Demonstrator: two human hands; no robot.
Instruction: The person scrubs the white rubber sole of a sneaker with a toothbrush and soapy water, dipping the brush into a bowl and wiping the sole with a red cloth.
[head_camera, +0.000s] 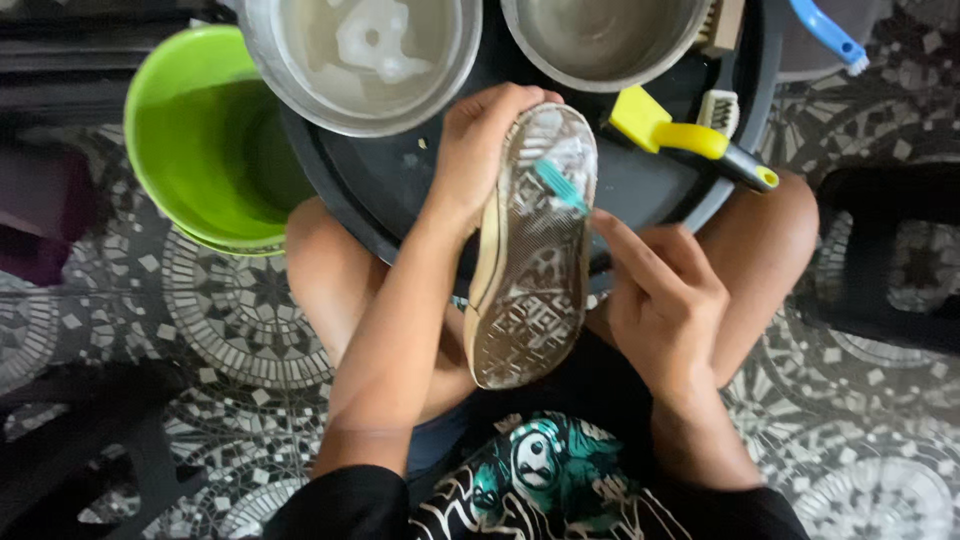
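Left fingers (500, 100): curled over the toe of a shoe (530, 290), gripping it sole-up.
Right fingers (625, 245): pinched shut on a teal toothbrush (560, 186), its head pressed on the soapy sole.
Left hand (480, 150): forearm rose from the lap.
Right hand (665, 300): wrist bent inward.
Shoe: over the near edge of a round black tray (380, 190), above the knees.
Hidden: toothbrush handle, mostly inside the fist; shoe upper unseen.
Tray's far edge: two metal bowls (360, 60), cut off.
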